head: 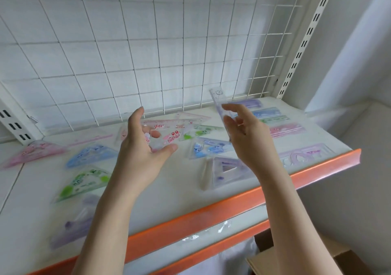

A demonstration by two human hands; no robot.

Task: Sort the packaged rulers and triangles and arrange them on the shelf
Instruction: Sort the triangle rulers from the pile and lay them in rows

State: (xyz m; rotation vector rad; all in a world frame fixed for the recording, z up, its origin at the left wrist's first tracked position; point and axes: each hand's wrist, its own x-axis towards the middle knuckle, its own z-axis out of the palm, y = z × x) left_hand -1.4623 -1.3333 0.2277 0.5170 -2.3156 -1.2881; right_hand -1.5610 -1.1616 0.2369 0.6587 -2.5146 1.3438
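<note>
Holding a clear triangle with red print (169, 134) above the white shelf (173, 188), the left hand (140, 145) grips it between thumb and curled fingers. Well apart from it, the right hand (243, 135) pinches a clear ruler (221, 107) that stands nearly upright, its top end rising above the fingertips. Between the two hands lie a green triangle pack (195, 132) and a blue triangle pack (208, 147); just below the right wrist lies a purple triangle pack (228, 169). Beyond the right hand, a row of packaged rulers (273, 119) in purple, blue, green and pink lies side by side. Left of the left hand lie pink (31, 151), blue (91, 153) and green (84, 181) triangle packs.
</note>
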